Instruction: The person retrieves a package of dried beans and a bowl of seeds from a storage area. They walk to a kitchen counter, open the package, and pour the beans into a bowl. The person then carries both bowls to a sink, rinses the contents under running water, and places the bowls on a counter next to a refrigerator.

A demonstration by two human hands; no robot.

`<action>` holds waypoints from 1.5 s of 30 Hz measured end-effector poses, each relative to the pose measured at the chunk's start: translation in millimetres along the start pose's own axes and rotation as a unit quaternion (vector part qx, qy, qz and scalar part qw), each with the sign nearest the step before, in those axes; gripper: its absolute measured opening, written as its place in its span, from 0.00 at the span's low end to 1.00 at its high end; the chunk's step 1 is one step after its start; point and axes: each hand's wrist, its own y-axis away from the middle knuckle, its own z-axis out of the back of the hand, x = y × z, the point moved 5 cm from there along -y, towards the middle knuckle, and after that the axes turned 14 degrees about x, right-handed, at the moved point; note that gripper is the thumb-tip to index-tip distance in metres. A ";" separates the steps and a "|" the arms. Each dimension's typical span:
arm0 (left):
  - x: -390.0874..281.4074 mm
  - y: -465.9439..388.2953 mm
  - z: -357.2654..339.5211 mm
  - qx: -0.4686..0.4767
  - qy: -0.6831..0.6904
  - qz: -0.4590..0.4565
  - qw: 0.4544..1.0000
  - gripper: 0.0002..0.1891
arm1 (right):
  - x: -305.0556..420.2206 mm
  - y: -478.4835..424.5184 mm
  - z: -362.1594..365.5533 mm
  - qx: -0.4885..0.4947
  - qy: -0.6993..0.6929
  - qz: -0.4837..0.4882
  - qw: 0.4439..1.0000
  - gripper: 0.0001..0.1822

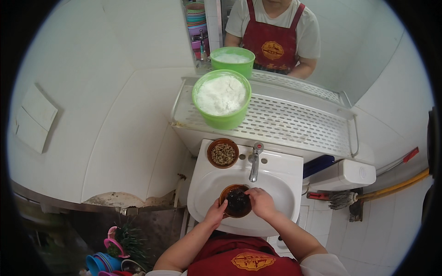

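Note:
A brown bowl [226, 190] is held over the basin of a white ceramic sink [207, 179]. My left hand [217, 213] grips its left side, thumb over the rim. Wet-looking dark, nearly black contents [237, 200] fill much of the bowl. At the bowl's right rim, the fingertips of my right hand [259, 201] reach in and touch the dark contents; whether they pinch any is unclear. Just beyond the bowl stands a chrome faucet [255, 164], with no water visibly running. On the sink's back left corner sits a second brown bowl [223, 154] of mixed light and dark grains or seeds.
Above the sink runs a perforated metal shelf [293, 126], bearing a green tub [224, 120] of white powder. A mirror [338, 41] backs it. To the right are a toilet cistern [355, 174] and a mop [343, 200]. Colourful plastic baskets [98, 264] lie at lower left.

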 end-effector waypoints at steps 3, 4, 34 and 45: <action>-5.1 2.4 0.5 -0.008 -0.016 -0.001 1.000 0.22 | -23.9 3.8 -1.6 -0.025 -0.038 -0.048 0.998 0.08; -6.5 3.5 1.7 -0.013 -0.026 -0.002 1.000 0.22 | -30.6 4.5 -4.2 -0.020 -0.055 -0.066 0.996 0.08; -32.8 15.8 1.1 -0.045 -0.131 0.074 0.988 0.30 | -82.9 16.7 -90.8 0.150 -0.389 -0.198 0.887 0.13; -43.2 14.3 0.8 -0.039 -0.180 0.090 0.979 0.29 | -74.0 21.7 -93.8 0.186 -0.432 -0.210 0.857 0.14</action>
